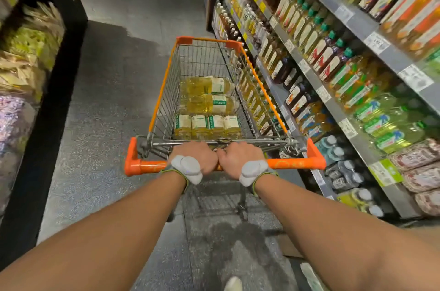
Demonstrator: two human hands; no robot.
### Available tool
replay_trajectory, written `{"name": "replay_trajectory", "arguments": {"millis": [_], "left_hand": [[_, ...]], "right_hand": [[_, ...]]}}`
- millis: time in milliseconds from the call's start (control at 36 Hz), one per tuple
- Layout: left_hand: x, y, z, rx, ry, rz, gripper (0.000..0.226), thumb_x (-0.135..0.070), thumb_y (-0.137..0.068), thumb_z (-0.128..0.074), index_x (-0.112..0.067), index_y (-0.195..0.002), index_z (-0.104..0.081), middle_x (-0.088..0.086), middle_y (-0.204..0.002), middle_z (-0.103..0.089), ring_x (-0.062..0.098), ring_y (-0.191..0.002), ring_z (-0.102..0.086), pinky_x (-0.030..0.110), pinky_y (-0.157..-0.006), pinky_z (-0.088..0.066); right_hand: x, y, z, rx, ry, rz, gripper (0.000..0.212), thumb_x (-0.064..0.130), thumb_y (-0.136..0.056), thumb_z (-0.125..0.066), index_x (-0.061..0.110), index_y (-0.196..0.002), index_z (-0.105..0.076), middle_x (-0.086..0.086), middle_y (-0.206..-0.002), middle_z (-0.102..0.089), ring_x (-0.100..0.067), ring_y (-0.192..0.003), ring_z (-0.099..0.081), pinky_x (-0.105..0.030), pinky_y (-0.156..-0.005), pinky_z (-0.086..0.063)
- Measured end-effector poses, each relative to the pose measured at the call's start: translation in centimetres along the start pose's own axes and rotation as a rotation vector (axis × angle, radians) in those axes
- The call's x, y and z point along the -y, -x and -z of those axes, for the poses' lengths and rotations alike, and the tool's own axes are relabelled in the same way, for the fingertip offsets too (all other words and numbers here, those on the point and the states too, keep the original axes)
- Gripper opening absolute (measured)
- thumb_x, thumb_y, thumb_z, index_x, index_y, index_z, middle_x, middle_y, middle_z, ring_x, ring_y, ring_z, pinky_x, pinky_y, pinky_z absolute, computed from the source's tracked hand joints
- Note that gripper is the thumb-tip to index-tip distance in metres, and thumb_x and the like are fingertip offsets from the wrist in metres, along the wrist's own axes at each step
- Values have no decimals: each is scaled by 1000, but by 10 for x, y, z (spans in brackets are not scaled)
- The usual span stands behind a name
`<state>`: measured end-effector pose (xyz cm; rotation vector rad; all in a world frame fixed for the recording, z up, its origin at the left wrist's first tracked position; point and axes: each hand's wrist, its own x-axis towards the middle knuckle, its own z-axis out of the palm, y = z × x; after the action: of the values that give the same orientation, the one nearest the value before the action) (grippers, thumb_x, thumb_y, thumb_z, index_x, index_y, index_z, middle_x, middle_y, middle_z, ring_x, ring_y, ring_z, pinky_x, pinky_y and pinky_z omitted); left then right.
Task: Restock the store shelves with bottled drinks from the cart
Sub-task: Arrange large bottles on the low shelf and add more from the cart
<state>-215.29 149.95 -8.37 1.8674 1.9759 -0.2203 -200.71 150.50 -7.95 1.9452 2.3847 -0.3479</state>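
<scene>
Orange handle (292, 163) on a wire cart (166, 90), seen from above; both hands grip it. (Describer)

Where are the drinks? (Listener)

Yellow bottles (207, 124) with white labels sit in the bottom of the basket, some upright, some lying down. Stocked shelves (331, 2) run along the right, just beside the cart. (Describer)

How should the pushing go? (Listener)

My judgement: roll slowly, keep the cart parallel to the shelves without scraping them, and stop beside matching bottles so each reach is short. (Describer)

And the hands exactly? (Listener)

Left hand (197, 156) and right hand (240, 157) sit side by side at the bar's middle, nearly touching, fingers curled closed round it. Grey devices (188, 169) are strapped at both wrists. (Describer)
</scene>
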Motion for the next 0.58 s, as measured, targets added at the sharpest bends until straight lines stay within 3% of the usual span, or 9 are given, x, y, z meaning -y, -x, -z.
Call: {"name": "replay_trajectory", "arguments": {"millis": [56, 167, 278, 389, 444, 528, 583], "left_hand": [[-17, -5, -3, -32, 8, -19, 35, -46, -79, -32, -18, -66, -48, 0, -65, -48, 22, -59, -49, 29, -60, -39], [-48, -22, -2, -58, 36, -93, 38, -36, -95, -37, -17, -68, -55, -2, -64, -51, 20, -58, -52, 27, -51, -34], [-85, -44, 3, -117, 118, -174, 38, -42, -99, -34, -17, -83, -58, 9, -89, -67, 33, -81, -65, 31, -61, -40], [-117, -61, 7, -220, 198, -188, 40, -47, -104, -28, -20, -104, -58, 14, -108, -69, 38, -100, -65, 37, -70, -41], [-131, -69, 13, -227, 243, -195, 35, -45, -105, -33, -19, -107, -56, 17, -109, -69, 40, -102, -64, 37, -70, -38], [-155, -91, 34, -148, 395, -200, 26, -32, -103, -45, -13, -112, -61, 17, -115, -68, 39, -108, -61, 37, -77, -43], [-160, -99, 49, -140, 490, -203, 19, -12, -95, -53, -11, -108, -67, 14, -116, -68, 34, -110, -61, 32, -82, -42]], "right_hand": [[-18, -8, 5, 3, 23, 18, 52, 56, -91, -31, 17, -60, -47, -1, -59, -42, -17, -49, -38, -27, -47, -23], [-52, -28, 14, -26, 44, 40, 50, 52, -92, -33, 18, -59, -46, -5, -74, -60, -25, -57, -42, -31, -54, -32], [-90, -58, 28, -51, 49, -1, 50, 54, -89, -31, 16, -72, -60, -11, -92, -71, -32, -74, -60, -33, -62, -38], [-119, -85, 41, -87, 44, -50, 46, 46, -91, -38, 13, -61, -50, -11, -87, -71, -32, -67, -53, -35, -63, -35], [-131, -98, 47, -86, 115, -108, 40, 41, -90, -39, 15, -61, -50, -10, -90, -72, -33, -79, -62, -36, -68, -33], [-148, -122, 64, -84, 185, -223, 29, 37, -89, -44, 17, -86, -65, -7, -105, -69, -32, -106, -59, -40, -84, -37], [-146, -127, 72, -144, 189, -284, 26, 34, -89, -54, 18, -108, -61, -8, -116, -61, -32, -117, -51, -45, -97, -34]]}}
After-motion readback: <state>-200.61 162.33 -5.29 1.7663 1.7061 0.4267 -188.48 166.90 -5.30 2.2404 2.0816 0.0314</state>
